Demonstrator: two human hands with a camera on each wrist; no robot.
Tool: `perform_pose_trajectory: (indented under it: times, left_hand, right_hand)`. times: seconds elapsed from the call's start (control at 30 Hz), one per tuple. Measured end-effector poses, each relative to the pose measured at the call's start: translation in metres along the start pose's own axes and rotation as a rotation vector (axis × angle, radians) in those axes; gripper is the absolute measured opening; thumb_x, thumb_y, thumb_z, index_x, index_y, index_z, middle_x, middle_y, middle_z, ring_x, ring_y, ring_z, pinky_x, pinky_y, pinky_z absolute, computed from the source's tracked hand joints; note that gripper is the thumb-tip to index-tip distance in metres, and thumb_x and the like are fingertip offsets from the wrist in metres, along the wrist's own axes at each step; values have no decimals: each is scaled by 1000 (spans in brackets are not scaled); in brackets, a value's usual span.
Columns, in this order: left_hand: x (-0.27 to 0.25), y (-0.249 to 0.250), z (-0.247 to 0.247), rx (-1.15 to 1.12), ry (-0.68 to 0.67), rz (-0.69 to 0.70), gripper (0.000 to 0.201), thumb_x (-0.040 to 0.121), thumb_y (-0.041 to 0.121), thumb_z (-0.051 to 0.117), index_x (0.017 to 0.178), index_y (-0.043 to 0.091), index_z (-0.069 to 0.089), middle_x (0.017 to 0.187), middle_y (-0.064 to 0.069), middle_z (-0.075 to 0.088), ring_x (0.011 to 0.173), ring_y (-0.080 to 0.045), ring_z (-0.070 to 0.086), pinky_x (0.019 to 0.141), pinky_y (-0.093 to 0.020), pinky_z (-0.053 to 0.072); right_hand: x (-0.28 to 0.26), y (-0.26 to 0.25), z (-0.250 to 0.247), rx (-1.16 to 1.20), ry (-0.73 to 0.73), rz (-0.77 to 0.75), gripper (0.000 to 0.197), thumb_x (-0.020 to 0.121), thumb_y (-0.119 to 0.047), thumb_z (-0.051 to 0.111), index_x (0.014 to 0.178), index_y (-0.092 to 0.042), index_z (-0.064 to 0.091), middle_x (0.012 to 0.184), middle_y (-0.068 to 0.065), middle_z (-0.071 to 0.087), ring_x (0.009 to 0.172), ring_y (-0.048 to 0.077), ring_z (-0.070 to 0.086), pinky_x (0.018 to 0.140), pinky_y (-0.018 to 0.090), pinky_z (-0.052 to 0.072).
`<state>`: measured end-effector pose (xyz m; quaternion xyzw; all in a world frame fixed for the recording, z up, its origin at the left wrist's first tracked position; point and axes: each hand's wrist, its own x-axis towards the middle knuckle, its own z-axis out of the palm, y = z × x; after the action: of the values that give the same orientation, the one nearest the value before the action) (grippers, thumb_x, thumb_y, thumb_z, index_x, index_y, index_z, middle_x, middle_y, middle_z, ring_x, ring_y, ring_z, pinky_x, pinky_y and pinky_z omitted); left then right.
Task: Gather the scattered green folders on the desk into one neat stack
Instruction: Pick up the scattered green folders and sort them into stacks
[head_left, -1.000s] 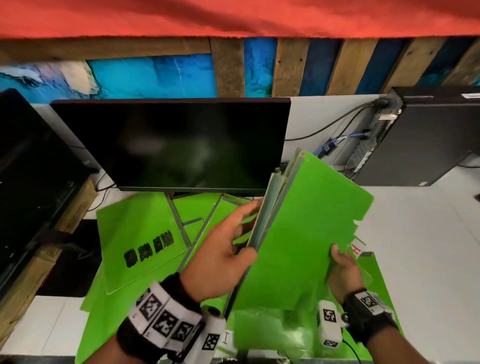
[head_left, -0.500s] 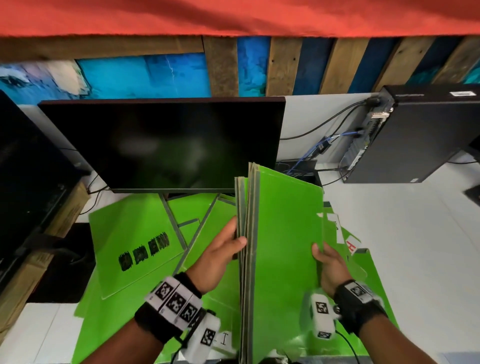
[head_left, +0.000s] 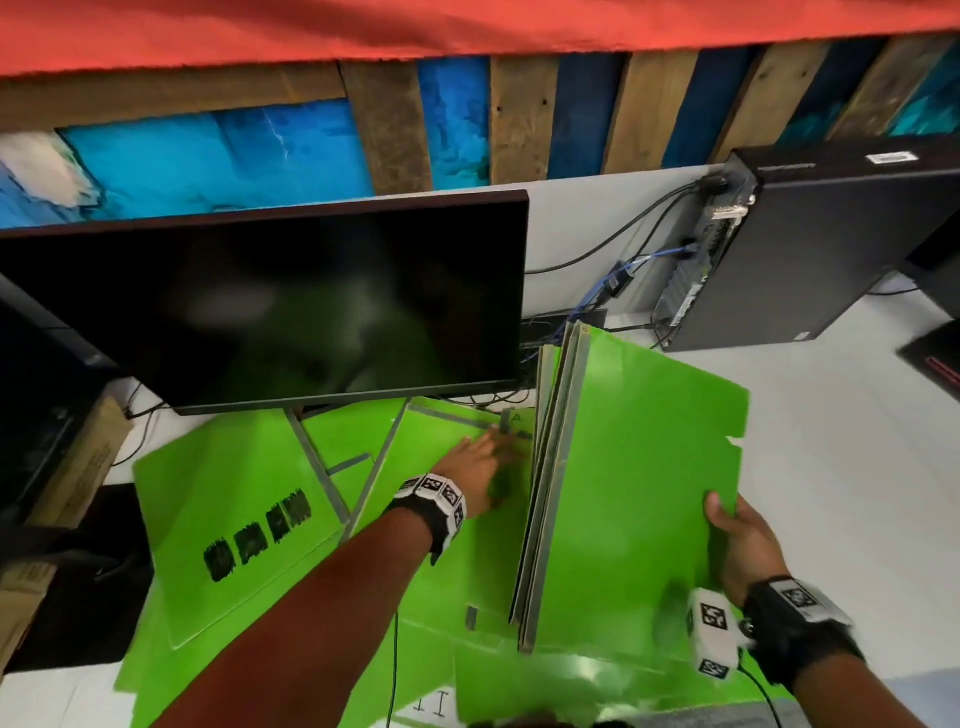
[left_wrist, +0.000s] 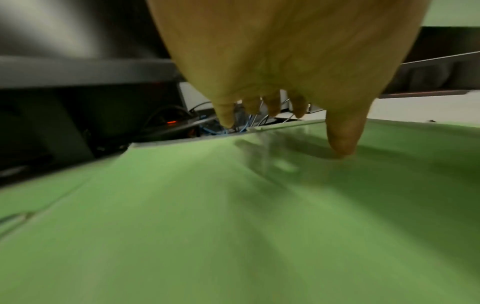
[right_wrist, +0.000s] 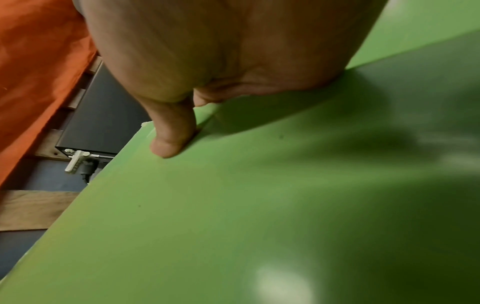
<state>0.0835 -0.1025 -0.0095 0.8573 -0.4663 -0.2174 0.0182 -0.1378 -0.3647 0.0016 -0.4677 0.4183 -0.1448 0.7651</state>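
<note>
A bundle of green folders (head_left: 634, 467) stands tilted up on the desk, grey spines to the left. My right hand (head_left: 737, 535) grips its right edge; in the right wrist view the thumb (right_wrist: 174, 139) lies on the top green cover (right_wrist: 259, 205), the other fingers hidden behind it. My left hand (head_left: 493, 452) reaches forward with fingers straight over a flat green folder (head_left: 436, 441) just in front of the monitor. In the left wrist view the thumb (left_wrist: 342, 142) touches that folder (left_wrist: 233, 205). A folder with black marks (head_left: 234, 499) lies at the left, and more green folders lie beneath.
A dark monitor (head_left: 260, 301) stands behind the folders, its lower edge just above the flat ones. A black PC tower (head_left: 831, 249) with cables (head_left: 623, 270) sits at the back right. A cardboard box (head_left: 78, 467) is at the left. White desk (head_left: 831, 441) shows at the right.
My left hand has let go of the bundle's spine and reached forward onto the flat folder. The right hand has leaned the bundle over to the right, holding it alone.
</note>
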Motion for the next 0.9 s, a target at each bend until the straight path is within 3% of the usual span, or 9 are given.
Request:
perform_pose_trajectory:
  times: [0.07,0.17,0.27,0.4,0.53,0.6,0.73,0.8,0.9]
  left_hand:
    - [8,-2,5,-64,-51,-156,101,74,47,71,151,30,8,162,5,1,143,-29,27,112,-48,34]
    - [10,-8,10,30,-91,-290,114,68,68,65,152,27,1,161,1,10,140,-30,28,110,-47,35]
    - [4,-13,11,40,-61,-439,120,59,81,60,150,23,8,149,-11,28,133,-33,35,105,-47,39]
    - [-10,-14,9,-339,71,-703,115,59,75,68,142,15,16,143,-17,41,128,-36,43,104,-46,41]
    - [-24,-4,6,-813,261,-680,55,93,40,55,134,9,34,127,-17,57,112,-34,57,89,-34,44]
    - [-34,5,8,-967,307,-639,34,100,34,41,126,12,43,113,-14,58,99,-26,56,83,-29,39]
    - [-57,33,12,-1246,339,-559,18,100,38,40,115,28,44,105,11,48,102,-7,44,92,-20,34]
    - [-64,40,21,-1272,370,-548,28,92,45,54,107,22,49,93,7,52,93,-14,51,81,-23,42]
    - [-77,38,33,-1360,444,-609,40,90,34,60,122,13,48,104,-2,59,107,-25,55,89,-32,41]
  right_hand:
    - [-3,2,-3,-38,21,11,22,95,-5,47,111,-11,61,86,-3,76,74,11,72,60,24,58]
    - [-3,15,-6,-81,80,12,33,89,-16,61,121,-8,60,108,13,71,89,23,70,81,41,57]
    - [2,39,-13,-135,106,46,59,56,-47,84,105,-18,70,111,15,70,102,33,66,95,51,47]
    - [0,51,-3,-291,149,60,8,87,-16,65,94,-19,66,105,12,70,102,33,64,96,48,46]
    - [-8,51,13,-374,139,37,8,90,-11,61,98,-13,62,92,9,66,80,24,60,69,29,46]
    - [-7,58,17,-424,130,43,16,89,-17,63,104,-10,62,98,12,69,82,27,62,73,36,50]
    - [-12,69,36,-650,66,15,31,90,-24,62,114,-5,57,105,14,66,99,31,61,86,36,44]
    - [-16,69,50,-697,18,11,36,90,-25,62,118,-4,53,107,14,63,102,30,60,86,33,43]
    - [-18,66,68,-722,-26,17,39,90,-24,62,123,-8,50,108,9,64,102,29,61,85,33,46]
